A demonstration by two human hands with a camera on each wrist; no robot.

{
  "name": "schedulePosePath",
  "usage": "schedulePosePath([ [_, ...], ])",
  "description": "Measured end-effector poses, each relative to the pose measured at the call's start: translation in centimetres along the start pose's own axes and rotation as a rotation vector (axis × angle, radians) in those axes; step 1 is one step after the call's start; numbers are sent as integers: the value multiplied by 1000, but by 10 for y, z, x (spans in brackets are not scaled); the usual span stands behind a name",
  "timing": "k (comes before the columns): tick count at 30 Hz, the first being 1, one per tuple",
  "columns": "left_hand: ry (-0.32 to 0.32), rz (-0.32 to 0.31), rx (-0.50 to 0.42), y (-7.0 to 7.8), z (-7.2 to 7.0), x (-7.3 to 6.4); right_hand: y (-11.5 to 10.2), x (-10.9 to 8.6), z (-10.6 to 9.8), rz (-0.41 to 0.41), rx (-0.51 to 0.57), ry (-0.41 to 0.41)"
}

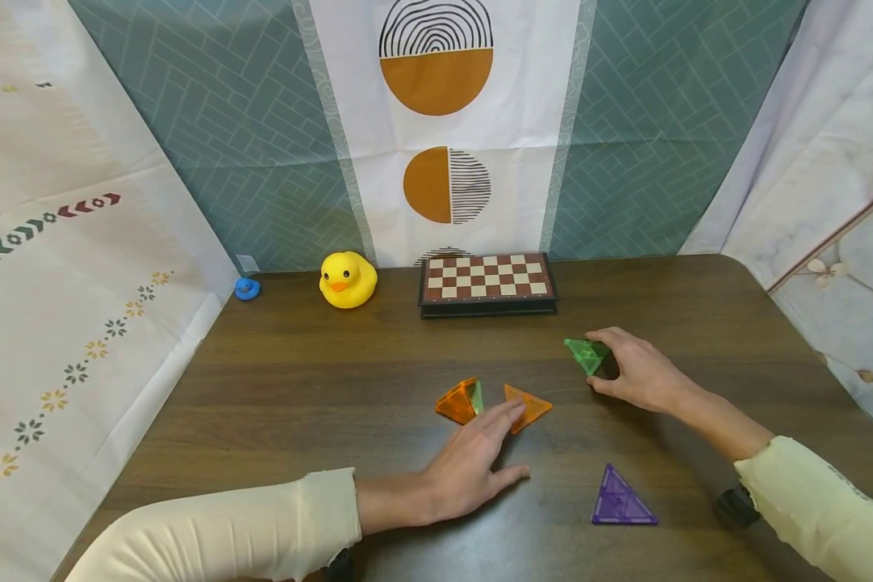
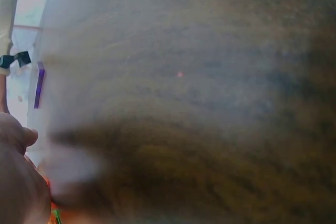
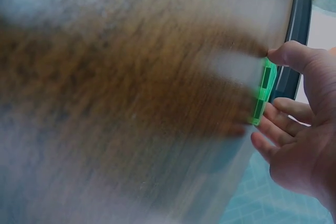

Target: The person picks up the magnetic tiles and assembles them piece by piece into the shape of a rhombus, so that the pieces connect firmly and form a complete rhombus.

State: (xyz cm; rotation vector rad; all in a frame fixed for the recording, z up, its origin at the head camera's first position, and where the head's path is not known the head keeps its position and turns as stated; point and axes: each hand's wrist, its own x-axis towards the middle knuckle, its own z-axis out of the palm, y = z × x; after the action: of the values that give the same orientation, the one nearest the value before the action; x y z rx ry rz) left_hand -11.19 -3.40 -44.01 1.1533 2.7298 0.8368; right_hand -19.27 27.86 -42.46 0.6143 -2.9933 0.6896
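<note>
A dark brown wood-grain table is backed by a teal-and-white patterned cloth; along its far edge are set a small blue toy duck, a yellow toy duck and a brown-and-white checkered board box. The translucent green triangular plastic tile is placed right of centre, its long far edge running left to right, one corner pointed near. It is pinched between thumb and fingers of the right hand. The left hand is held with fingers extended and thumb spread; its fingertips overlap a translucent orange triangular tile, though pressure cannot be told. An orange-and-green peaked piece is seen just left, and a translucent purple triangular tile, apex far, lies nearer.
</note>
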Motion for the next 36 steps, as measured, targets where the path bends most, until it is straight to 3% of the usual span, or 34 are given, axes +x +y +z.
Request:
schedulePosePath([
  [13,3,19,18,0,4,-2,0,4,-2,3,35,-8],
  [20,4,28,33,-1,6,-4,2,6,-5,46,142,-28],
  [27,-7,19,34,-1,7,-4,4,8,-3,90,216,36],
  [36,-9,23,37,0,6,-5,8,8,-4,80,253,96],
])
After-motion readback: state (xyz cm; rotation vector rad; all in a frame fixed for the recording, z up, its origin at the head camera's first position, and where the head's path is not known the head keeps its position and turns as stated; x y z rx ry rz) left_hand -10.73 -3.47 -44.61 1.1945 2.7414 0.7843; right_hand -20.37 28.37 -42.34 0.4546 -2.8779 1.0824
